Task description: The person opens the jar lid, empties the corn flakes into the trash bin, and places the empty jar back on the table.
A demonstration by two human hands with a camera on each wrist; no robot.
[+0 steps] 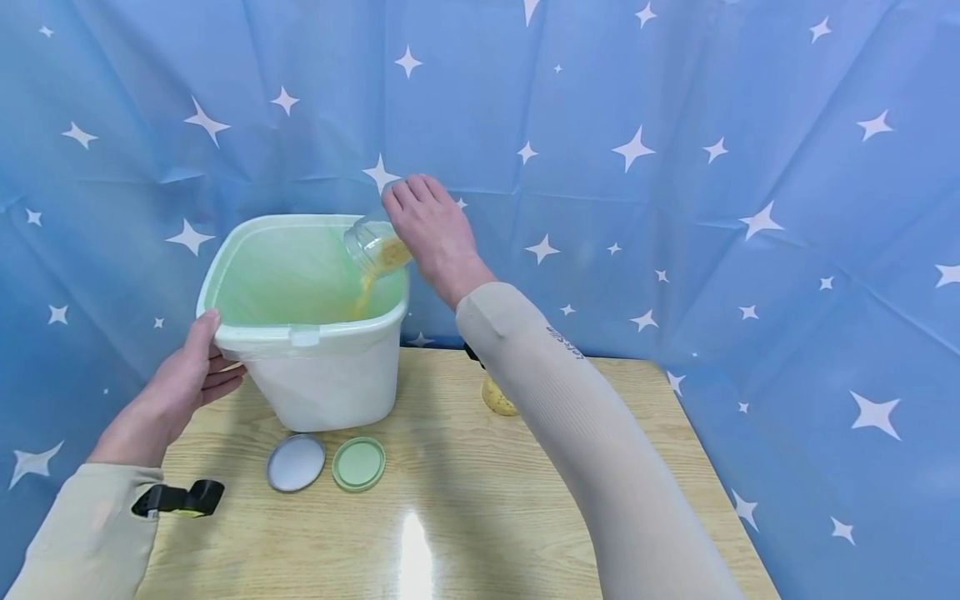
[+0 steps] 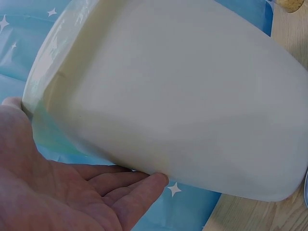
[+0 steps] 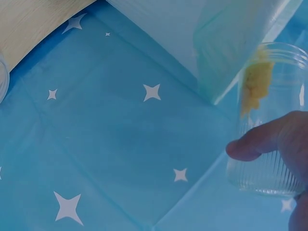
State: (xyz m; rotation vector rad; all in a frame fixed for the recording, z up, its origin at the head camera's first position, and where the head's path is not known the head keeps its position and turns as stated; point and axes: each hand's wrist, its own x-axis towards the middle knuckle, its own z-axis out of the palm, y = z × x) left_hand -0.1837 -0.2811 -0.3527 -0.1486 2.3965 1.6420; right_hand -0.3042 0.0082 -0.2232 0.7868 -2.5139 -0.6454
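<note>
A white trash bin [image 1: 330, 383] with a pale green bag liner [image 1: 285, 267] inside stands on the table. At its near left corner my left hand [image 1: 180, 383] holds the rim, thumb on top and fingers against the outer wall, as the left wrist view [image 2: 82, 192] also shows. Above the bin's right side my right hand [image 1: 435, 229] grips a clear glass jar [image 1: 363, 242], tipped mouth-down to the left. Yellow crumbly food [image 1: 365, 296] falls from it into the liner, and some stays in the jar [image 3: 257, 84]. The right palm is partly hidden.
On the wooden table [image 1: 465, 500], a grey-white lid [image 1: 296, 462] and a green lid [image 1: 359, 464] lie in front of the bin. Another container of yellow stuff [image 1: 497, 398] is partly behind the right forearm. A blue star-patterned curtain [image 1: 570, 125] surrounds the back and sides.
</note>
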